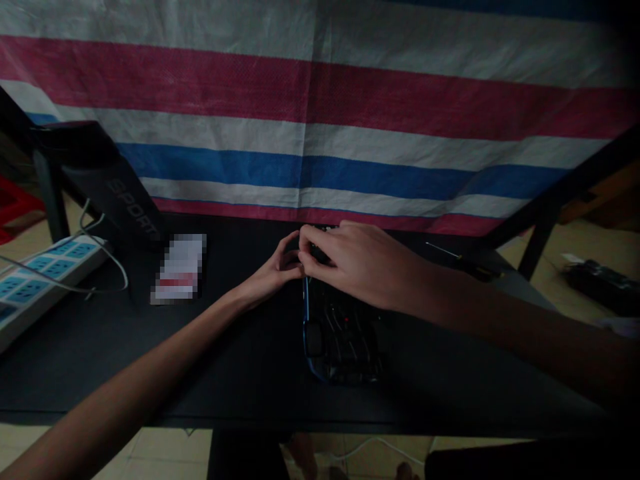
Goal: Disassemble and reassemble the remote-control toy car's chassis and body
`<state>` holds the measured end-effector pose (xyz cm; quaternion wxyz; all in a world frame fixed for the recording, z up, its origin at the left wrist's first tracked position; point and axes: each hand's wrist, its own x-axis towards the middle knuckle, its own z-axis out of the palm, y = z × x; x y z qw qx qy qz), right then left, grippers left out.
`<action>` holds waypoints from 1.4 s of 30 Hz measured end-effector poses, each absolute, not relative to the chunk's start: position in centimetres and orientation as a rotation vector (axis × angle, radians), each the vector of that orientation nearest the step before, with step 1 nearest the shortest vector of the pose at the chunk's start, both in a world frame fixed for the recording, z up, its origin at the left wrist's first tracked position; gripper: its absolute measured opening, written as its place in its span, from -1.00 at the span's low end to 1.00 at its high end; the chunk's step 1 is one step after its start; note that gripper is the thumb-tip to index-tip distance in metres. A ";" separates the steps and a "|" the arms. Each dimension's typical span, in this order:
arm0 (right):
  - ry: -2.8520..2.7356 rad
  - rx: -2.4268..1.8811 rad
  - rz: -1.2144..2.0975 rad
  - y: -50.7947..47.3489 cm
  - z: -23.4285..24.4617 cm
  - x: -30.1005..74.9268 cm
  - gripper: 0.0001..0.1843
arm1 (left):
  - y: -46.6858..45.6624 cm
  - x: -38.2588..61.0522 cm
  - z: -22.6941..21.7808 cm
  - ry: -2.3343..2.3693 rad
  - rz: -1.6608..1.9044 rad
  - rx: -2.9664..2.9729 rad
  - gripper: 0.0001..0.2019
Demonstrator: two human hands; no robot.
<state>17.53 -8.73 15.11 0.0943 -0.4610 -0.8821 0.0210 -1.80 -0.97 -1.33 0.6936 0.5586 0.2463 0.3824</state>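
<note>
An opened phone [340, 333] with a blue frame lies back up on the black table [150, 347], its dark inner parts showing. My left hand [274, 270] rests at the phone's top left corner with fingers curled in a pinch. My right hand [357, 263] lies over the phone's top end, fingers bent down and pressed together beside the left fingertips. What the fingertips hold, if anything, is hidden.
A white power strip [40, 277] with blue sockets and a cable lies at the left. A black stand marked SPORT [127, 203] and a blurred white card [180, 267] stand left of the hands. A thin screwdriver [463, 262] lies at the right. A striped tarp [320, 120] hangs behind.
</note>
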 end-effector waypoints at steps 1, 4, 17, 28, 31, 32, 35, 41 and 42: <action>-2.624 -1.387 0.073 -8.7 15.2 17.5 -0.78 | -1.0 -1.8 -1.3 0.554 0.847 1.250 0.08; -2.638 -1.369 0.190 -8.6 15.2 17.5 -0.83 | -1.1 -1.8 -1.1 0.569 0.847 1.256 0.11; -2.608 -1.442 0.111 -8.8 15.1 17.4 -0.74 | -1.0 -1.8 -1.2 0.556 0.856 1.247 0.06; -2.614 -1.331 0.059 -8.6 15.0 17.8 -0.82 | -1.0 -1.7 -1.3 0.554 0.840 1.238 0.10; -2.602 -1.413 0.015 -8.7 15.0 17.8 -0.81 | -1.1 -1.7 -1.1 0.537 0.840 1.244 0.05; -2.602 -1.429 0.021 -8.6 15.0 17.9 -0.78 | -1.2 -1.7 -1.0 0.540 0.836 1.246 0.05; -2.621 -1.379 0.125 -8.5 14.8 18.0 -0.77 | -1.2 -1.7 -0.9 0.557 0.832 1.250 0.07; -2.584 -1.269 0.342 -8.8 15.1 17.7 -0.77 | -0.9 -1.6 -1.3 0.561 0.856 1.262 0.11; -2.577 -1.258 0.363 -8.9 15.2 17.6 -0.80 | -0.9 -1.6 -1.4 0.563 0.856 1.263 0.11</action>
